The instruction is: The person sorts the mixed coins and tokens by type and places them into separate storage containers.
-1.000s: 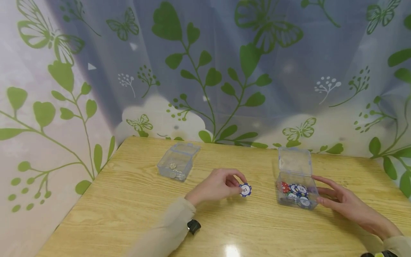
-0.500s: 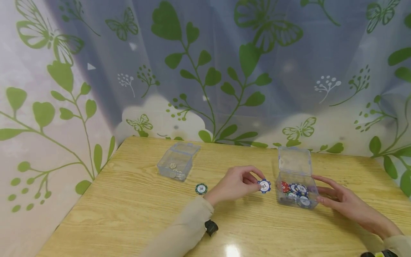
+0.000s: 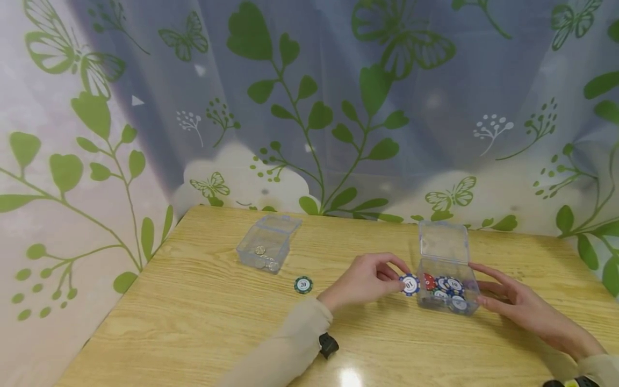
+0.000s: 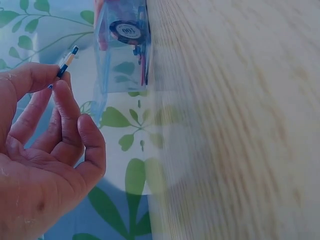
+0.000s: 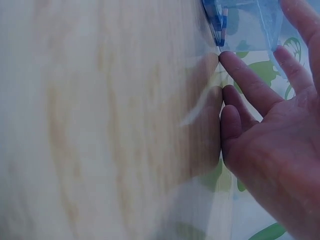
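Note:
My left hand [image 3: 365, 282] pinches a blue-and-white poker chip [image 3: 409, 285] marked 10 by its edge, between thumb and fingertips. The chip stands just left of a clear plastic box [image 3: 444, 242] whose lid is raised at the back. Several poker chips [image 3: 453, 285], blue, red and green, lie inside that box. In the left wrist view the pinched chip [image 4: 67, 62] is seen edge-on. My right hand [image 3: 524, 306] rests against the box's right side with extended fingers. A green poker chip [image 3: 303, 285] marked 20 lies on the table behind my left wrist.
Another clear box [image 3: 245, 258], its lid tipped back, stands at the left and holds several coins [image 3: 260, 250]. Both boxes stand on a wooden table [image 3: 193, 322]. A patterned curtain [image 3: 309, 107] hangs along the table's back edge.
My left hand has carried the blue chip rightward to the right box's left side. The green chip, hidden at first, has come into view. My right hand and both boxes have stayed put.

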`<control>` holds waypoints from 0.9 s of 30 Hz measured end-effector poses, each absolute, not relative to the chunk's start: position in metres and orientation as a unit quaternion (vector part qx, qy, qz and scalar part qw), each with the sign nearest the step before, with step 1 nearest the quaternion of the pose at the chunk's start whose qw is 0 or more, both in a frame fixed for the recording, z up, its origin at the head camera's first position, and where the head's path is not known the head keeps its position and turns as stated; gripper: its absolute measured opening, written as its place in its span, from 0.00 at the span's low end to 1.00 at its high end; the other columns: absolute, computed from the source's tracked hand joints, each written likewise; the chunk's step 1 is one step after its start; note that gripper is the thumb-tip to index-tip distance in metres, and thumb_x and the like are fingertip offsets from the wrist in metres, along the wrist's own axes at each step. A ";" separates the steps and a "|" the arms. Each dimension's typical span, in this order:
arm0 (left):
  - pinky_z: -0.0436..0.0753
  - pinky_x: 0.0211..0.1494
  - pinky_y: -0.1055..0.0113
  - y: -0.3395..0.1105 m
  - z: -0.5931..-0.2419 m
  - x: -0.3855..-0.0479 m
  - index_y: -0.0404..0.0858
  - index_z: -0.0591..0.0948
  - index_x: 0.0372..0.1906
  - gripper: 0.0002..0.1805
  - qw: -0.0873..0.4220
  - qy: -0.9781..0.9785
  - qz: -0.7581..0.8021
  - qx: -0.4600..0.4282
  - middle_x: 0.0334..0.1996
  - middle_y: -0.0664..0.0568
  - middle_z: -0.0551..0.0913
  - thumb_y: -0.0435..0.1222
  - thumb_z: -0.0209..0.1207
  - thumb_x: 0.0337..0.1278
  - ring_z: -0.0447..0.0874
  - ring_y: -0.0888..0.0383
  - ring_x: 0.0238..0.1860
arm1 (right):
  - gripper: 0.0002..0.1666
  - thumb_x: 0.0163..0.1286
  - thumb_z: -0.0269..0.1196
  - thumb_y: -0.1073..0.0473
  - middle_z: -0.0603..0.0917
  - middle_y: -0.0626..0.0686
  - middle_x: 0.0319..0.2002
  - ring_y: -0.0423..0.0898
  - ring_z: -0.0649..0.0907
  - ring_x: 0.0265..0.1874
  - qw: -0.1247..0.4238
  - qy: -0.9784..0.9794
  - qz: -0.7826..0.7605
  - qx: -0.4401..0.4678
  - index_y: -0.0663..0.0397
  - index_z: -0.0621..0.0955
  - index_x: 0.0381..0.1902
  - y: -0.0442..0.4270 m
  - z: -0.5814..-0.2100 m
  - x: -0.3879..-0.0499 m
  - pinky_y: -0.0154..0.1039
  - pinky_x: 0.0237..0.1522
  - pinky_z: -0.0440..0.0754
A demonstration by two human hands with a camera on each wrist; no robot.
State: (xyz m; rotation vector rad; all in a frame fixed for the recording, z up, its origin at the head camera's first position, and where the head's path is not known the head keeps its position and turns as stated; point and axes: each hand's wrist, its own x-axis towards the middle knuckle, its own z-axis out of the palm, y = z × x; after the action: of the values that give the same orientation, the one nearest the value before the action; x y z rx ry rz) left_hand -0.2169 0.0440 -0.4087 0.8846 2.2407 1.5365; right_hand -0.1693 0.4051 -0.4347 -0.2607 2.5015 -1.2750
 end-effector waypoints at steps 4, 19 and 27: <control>0.83 0.42 0.75 0.048 -0.408 -0.217 0.50 0.86 0.48 0.10 0.141 0.777 0.534 0.303 0.34 0.60 0.87 0.36 0.67 0.65 0.84 0.71 0.35 | 0.43 0.81 0.55 0.51 0.60 0.76 0.75 0.11 0.66 0.54 0.157 0.878 -0.442 -0.090 0.41 0.48 0.84 0.405 -0.436 -0.169 0.27 0.45 0.79; 0.82 0.36 0.72 0.078 -0.411 -0.224 0.54 0.87 0.45 0.09 0.131 0.777 0.557 0.262 0.33 0.64 0.86 0.37 0.69 0.62 0.84 0.71 0.34 | 0.42 0.82 0.55 0.52 0.62 0.77 0.74 0.12 0.68 0.53 0.155 0.877 -0.447 -0.085 0.42 0.48 0.84 0.404 -0.438 -0.169 0.28 0.46 0.79; 0.80 0.31 0.71 0.092 -0.413 -0.224 0.55 0.87 0.44 0.10 0.131 0.773 0.577 0.229 0.32 0.64 0.86 0.37 0.69 0.60 0.83 0.69 0.33 | 0.40 0.82 0.54 0.53 0.64 0.77 0.73 0.13 0.70 0.53 0.147 0.882 -0.440 -0.089 0.43 0.49 0.84 0.404 -0.437 -0.169 0.27 0.46 0.79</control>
State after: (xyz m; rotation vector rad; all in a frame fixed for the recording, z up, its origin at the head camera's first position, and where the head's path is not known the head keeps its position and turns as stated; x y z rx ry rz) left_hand -0.2239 0.0922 -0.4131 0.6645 2.2444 1.6749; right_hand -0.1691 0.4039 -0.4367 -0.2568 2.5372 -1.2661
